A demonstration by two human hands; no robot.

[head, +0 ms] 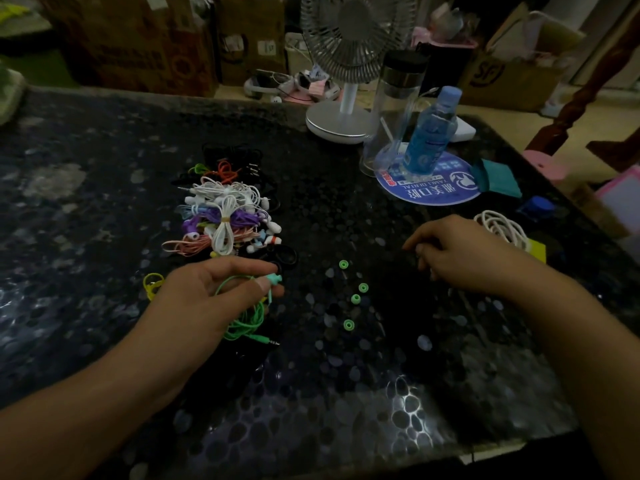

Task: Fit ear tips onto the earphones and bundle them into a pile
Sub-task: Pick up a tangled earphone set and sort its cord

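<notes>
- Head view: left hand (207, 296) grips the green earphones (247, 320), one bud (273, 279) pinched at thumb and forefinger, beside the bundled pile (225, 216).
- Right hand (460, 254) is curled on the table (104, 202); whether it holds anything, I cannot tell.
- Four green ear tips (355, 299) lie loose between the hands, so fitting looks just begun; next, pick one up and press it on.

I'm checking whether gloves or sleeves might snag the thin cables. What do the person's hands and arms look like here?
Both the left hand and the right hand are bare, with no gloves. Both forearms are uncovered as far as the frame shows, so no sleeves are visible. I can see no rings, watch or bracelet, though the dim light could hide small details.
</notes>
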